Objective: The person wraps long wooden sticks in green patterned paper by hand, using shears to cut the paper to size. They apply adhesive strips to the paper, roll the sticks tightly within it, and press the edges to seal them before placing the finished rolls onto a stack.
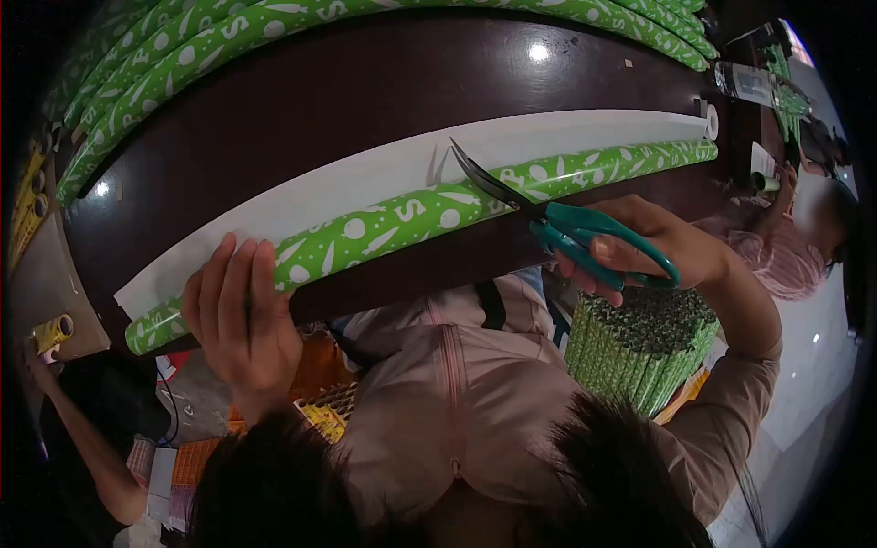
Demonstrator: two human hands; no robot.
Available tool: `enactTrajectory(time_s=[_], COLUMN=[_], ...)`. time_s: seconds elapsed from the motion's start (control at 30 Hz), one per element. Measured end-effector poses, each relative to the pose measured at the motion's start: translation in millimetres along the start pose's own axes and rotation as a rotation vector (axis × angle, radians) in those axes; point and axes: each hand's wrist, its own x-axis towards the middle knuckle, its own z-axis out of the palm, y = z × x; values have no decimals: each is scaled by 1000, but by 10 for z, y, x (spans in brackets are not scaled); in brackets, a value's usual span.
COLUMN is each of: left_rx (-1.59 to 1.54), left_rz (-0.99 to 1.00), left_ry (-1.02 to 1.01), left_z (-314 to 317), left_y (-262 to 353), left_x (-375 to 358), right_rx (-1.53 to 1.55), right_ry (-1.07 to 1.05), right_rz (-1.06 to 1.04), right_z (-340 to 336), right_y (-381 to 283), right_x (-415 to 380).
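Observation:
A long roll of green wrapping paper (402, 217) with white vegetable shapes and letters lies across the dark table near its front edge. Its white underside (338, 187) is spread behind the roll. My left hand (239, 315) rests on the left part of the roll, fingers stretched out flat. In my right hand (653, 242) is a pair of scissors (603, 239) with teal handles, my fingers through the loops. The dark blades point up and left over the roll, near its middle, with the tip above the white sheet.
Several finished green rolls (274, 27) lie along the table's back edge. A bundle of green rolls (639, 347) stands upright below, at the right. One person in pink (776, 260) is at the far right; another person's arm (82, 438) holds a yellow roll (53, 333) at the left.

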Motion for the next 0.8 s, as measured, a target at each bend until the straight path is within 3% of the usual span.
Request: enactTrajectory(time_s=[0.43, 0.8], left_rx=[7, 15], left_rz=[32, 1], left_ry=[-31, 34], left_z=[-36, -3], left_y=[-15, 5], left_x=[31, 60], right_rx=[24, 72], right_ry=[138, 58], right_rz=[1, -130], right_z=[74, -118], right_y=[118, 139], right_x=[22, -67])
